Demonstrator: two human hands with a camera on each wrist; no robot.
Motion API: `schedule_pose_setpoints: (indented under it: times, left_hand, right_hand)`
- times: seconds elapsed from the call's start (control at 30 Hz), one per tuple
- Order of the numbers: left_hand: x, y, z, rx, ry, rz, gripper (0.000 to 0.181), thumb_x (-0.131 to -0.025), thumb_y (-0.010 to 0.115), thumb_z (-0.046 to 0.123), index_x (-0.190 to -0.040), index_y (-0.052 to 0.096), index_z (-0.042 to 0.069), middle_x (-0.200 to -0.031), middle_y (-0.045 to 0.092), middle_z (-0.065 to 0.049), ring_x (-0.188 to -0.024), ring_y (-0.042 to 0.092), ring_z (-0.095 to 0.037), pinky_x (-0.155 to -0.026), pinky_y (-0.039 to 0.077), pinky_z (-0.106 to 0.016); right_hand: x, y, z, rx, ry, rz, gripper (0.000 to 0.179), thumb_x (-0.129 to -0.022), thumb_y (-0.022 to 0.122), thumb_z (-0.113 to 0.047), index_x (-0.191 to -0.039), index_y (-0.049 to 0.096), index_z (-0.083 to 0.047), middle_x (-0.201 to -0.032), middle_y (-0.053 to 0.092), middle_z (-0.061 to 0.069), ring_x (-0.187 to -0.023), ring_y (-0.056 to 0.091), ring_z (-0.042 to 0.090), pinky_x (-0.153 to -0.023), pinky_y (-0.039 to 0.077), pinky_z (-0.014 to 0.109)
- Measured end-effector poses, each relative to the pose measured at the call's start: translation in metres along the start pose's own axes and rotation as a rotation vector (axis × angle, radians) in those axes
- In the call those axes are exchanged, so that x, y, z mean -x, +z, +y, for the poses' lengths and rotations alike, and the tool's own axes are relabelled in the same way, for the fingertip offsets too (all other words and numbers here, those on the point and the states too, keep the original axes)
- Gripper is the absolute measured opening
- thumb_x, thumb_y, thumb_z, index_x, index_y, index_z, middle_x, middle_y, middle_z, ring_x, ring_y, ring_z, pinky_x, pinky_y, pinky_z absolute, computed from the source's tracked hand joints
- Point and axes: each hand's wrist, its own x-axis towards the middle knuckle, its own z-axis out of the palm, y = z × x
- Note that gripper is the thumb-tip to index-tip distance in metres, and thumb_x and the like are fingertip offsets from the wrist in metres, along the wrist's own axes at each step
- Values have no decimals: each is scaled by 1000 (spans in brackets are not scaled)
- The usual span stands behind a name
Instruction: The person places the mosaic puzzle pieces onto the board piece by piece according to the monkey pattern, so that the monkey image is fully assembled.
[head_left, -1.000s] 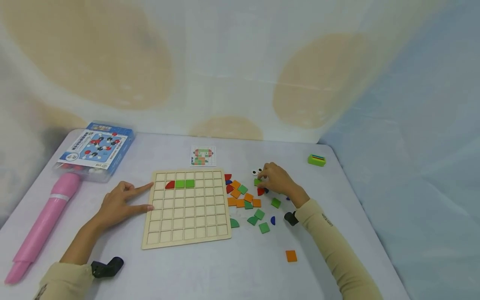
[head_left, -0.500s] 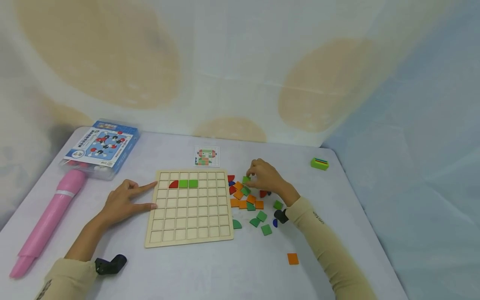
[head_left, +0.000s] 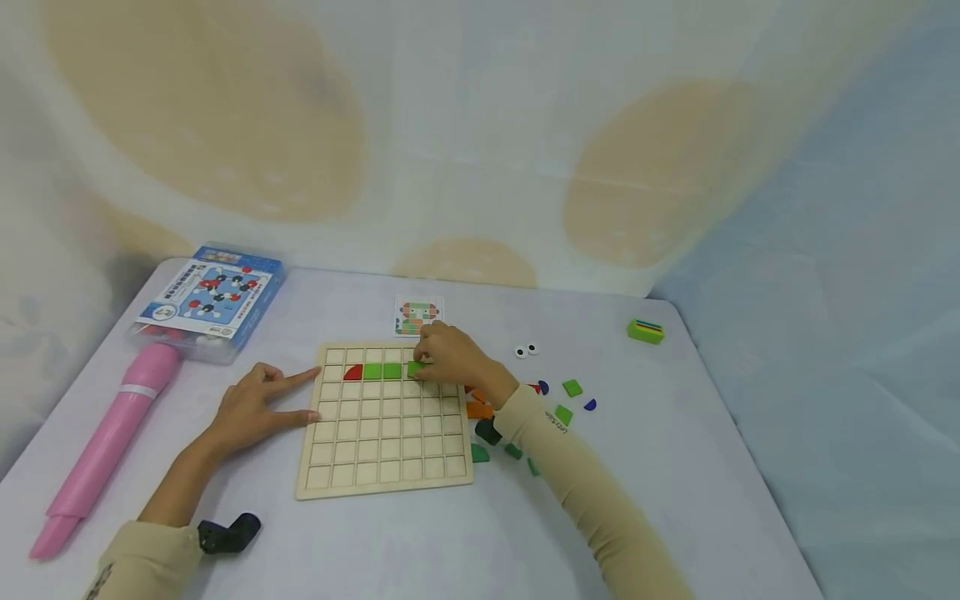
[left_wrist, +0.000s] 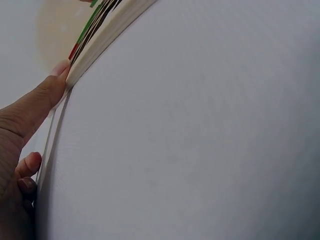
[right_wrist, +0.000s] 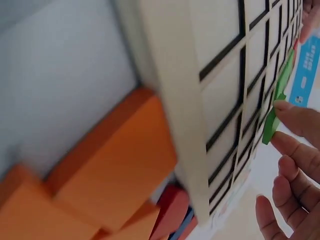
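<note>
A wooden grid board (head_left: pixel 390 425) lies on the table in front of me. My left hand (head_left: pixel 251 408) touches its left edge with outstretched index finger and thumb. In the board's second row sit a red quarter-circle tile (head_left: pixel 353 373) and, to its right, two green square tiles (head_left: pixel 392 372). Over that same row my right hand (head_left: pixel 456 360) pinches another green square tile (head_left: pixel 413 369) between thumb and finger. In the right wrist view the pinched green tile (right_wrist: pixel 270 125) is tilted at the board's surface; whether it sits in a cell I cannot tell.
Loose tiles lie right of the board, among them orange tiles (head_left: pixel 480 410) partly under my right forearm. Two eye discs (head_left: pixel 527 351) lie beyond. A pattern card (head_left: pixel 408 313) is behind the board. A boxed molecule set (head_left: pixel 217 296) and pink cylinder (head_left: pixel 105 454) stand left; a green block (head_left: pixel 646 332) sits far right.
My right hand has carried a green square tile leftward from the loose tiles to the board's second row. The left hand stays at the board's left edge. The view has shifted slightly.
</note>
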Motion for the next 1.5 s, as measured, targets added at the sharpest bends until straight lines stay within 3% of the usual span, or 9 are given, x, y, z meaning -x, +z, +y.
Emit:
schedule_pose_setpoints:
  times: [0.13,0.5,0.73,0.83,0.97,1.17,1.3,1.5]
  left_hand:
    - [-3,1,5,-12,25,1,77,-78,77,58,-142,55,22,-102,41,-11,-91,38,-22,-72,27,-37]
    - [-7,1,9,-29,31,-13,78,-79,75,60,-144,53,23,-104,41,-12,-92,38,-23,-72,27,-37]
    - [3,2,-1,-14,-19,-22,80,-79,75,59,-145,52,21,-104,39,-12,-91,36,-23,-71,27,-36]
    - [6,2,-4,-12,-17,-30,80,-80,74,60,-146,50,22,-105,39,-12,-91,36,-23,-71,26,-37]
    - [7,-1,-6,-18,-4,-13,78,-81,74,59,-146,51,23,-105,38,-12,-91,35,-23,-71,26,-38]
    - [6,-3,-5,-13,-4,-20,79,-80,75,59,-146,51,23,-105,38,-12,-91,35,-23,-72,25,-38]
    - [4,-2,-3,-9,-1,-21,79,-80,75,58,-146,51,21,-105,38,-12,-92,35,-24,-72,25,-39]
    - [2,0,1,-2,8,-17,78,-80,75,57,-145,52,19,-104,38,-12,-92,35,-23,-73,25,-41]
  right_hand:
    - [0,1,-2,20,26,-18,24,-90,74,-32,-105,78,-14,-99,61,1,-89,51,14,-77,43,26]
    - [0,4,1,-95,89,-9,17,-87,77,-31,-91,75,-15,-89,55,-1,-84,46,14,-72,38,25]
    - [0,2,1,-44,82,-26,30,-89,74,-39,-110,76,-18,-102,62,0,-93,51,15,-77,41,26]
    - [16,-7,12,-60,97,1,32,-90,73,-35,-117,74,-17,-105,63,3,-96,52,16,-80,43,28]
    - [50,-20,39,-74,125,60,24,-91,74,-24,-112,76,-12,-101,63,7,-95,53,20,-81,46,32]
    - [103,-22,74,-58,247,43,16,-90,74,-18,-104,78,-11,-98,63,6,-95,54,20,-83,47,33]
    - [127,-18,82,-50,309,42,15,-87,77,-23,-94,78,-9,-94,61,6,-89,51,21,-77,45,33]
    - [143,-10,83,93,367,36,31,-83,79,-42,-73,73,-13,-85,56,2,-83,46,18,-72,42,32]
